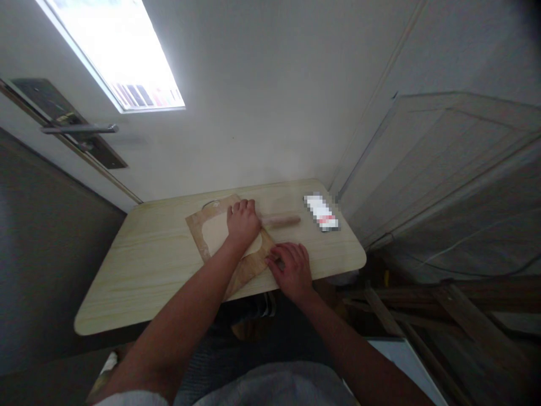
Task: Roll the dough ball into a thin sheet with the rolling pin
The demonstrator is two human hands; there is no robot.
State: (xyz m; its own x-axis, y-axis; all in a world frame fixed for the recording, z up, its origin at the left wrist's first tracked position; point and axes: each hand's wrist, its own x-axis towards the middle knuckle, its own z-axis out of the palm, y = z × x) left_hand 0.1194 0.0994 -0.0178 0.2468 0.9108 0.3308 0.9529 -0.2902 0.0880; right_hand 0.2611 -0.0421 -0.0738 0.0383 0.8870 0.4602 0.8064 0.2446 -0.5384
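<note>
Simply, left hand (245,222) atop brown sheet (250,267)

One head view looks forward and steeply down from above the wearer's shirt (287,386), which shows at the bottom edge. It hangs near the bench (156,270), taking in all four corners, the brown sheet (253,265) around mid-frame, and faces the door (236,124) beyond.

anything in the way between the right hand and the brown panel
Nothing visible: the right hand is already at the right edge of the brown panel, fingertips appearing to touch it. The wooden rod lies beyond that hand, and the left hand is over the panel, not between them.
</note>
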